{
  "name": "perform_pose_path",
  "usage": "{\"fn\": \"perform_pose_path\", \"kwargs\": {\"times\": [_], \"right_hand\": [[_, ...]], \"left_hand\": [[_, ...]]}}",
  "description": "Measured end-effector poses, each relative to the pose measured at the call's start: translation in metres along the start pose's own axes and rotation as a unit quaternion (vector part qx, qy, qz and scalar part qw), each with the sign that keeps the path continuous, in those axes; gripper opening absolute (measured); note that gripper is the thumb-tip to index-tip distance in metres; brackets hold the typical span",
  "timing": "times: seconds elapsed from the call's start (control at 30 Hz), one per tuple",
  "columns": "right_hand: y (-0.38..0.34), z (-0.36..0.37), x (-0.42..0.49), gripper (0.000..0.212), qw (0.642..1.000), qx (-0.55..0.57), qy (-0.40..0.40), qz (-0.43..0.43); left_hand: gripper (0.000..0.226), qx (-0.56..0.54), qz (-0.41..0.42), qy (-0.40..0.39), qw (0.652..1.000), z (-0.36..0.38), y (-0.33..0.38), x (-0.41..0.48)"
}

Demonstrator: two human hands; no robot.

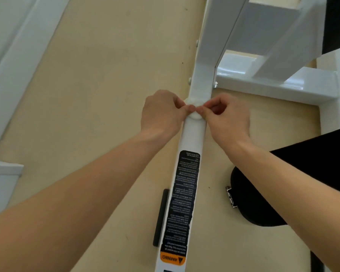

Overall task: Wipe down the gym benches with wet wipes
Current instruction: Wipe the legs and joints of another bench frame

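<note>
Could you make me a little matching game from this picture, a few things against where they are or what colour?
1 wipe
2 warning label
3 black pad
4 floor

A beige
B pinched between left hand and right hand
C stuck along the white bar
D right of the bar

Pairs: 1-B, 2-C, 3-D, 4-A

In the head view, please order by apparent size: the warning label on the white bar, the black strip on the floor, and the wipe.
1. warning label
2. black strip, narrower, shorter
3. wipe, smallest as seen; the left hand and right hand hide part and it lies farther away, so real size is unsure
</note>
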State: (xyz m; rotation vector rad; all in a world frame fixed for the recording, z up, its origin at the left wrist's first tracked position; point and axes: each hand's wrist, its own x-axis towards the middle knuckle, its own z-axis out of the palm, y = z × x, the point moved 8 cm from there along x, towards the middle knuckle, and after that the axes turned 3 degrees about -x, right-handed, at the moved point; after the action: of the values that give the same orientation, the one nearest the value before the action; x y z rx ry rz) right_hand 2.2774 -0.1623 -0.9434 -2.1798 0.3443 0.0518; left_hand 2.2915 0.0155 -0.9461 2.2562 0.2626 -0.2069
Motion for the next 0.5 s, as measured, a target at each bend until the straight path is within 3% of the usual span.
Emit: {"fn": "perform_pose_path", "kwargs": {"times": [0.27,0.5], "right_hand": [[0.026,0.011,-0.088,0.017,0.993,0.037,-0.09,0.061],[0.025,0.011,-0.171,0.018,0.993,0.0,-0.119,-0.025]], "left_hand": [[0.023,-0.047,-0.052,-0.066,0.995,-0.005,-0.044,-0.09],[0.02,-0.056,-0.09,-0.108,0.989,-0.009,-0.075,-0.169]]}}
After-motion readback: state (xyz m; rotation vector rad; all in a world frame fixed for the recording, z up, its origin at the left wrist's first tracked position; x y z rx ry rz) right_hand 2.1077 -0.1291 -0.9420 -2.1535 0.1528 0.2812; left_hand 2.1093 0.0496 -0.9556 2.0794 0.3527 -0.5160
